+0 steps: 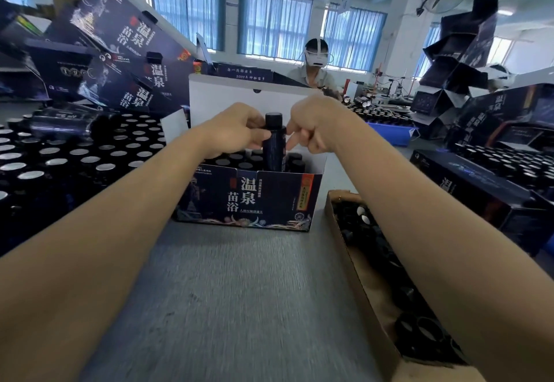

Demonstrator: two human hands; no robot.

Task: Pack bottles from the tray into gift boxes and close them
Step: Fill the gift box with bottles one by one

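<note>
An open dark-blue gift box (248,201) with white Chinese lettering stands on the grey table, its white lid (239,93) raised behind. Several capped bottles stand inside it. One dark bottle (273,147) with a black cap sticks up halfway out of the box. My left hand (236,129) grips the bottle from the left, fingers curled round its neck. My right hand (311,129) is at the bottle's right side with curled fingers, touching or pinching it near the shoulder. The tray of dark bottles (75,153) with silver tops lies to the left.
A shallow brown cardboard tray (353,261) of black caps lies at the right. Stacked gift boxes (120,51) pile up at the back left, more boxes and bottles (494,171) at the right. A person (314,72) with a headset sits across the table.
</note>
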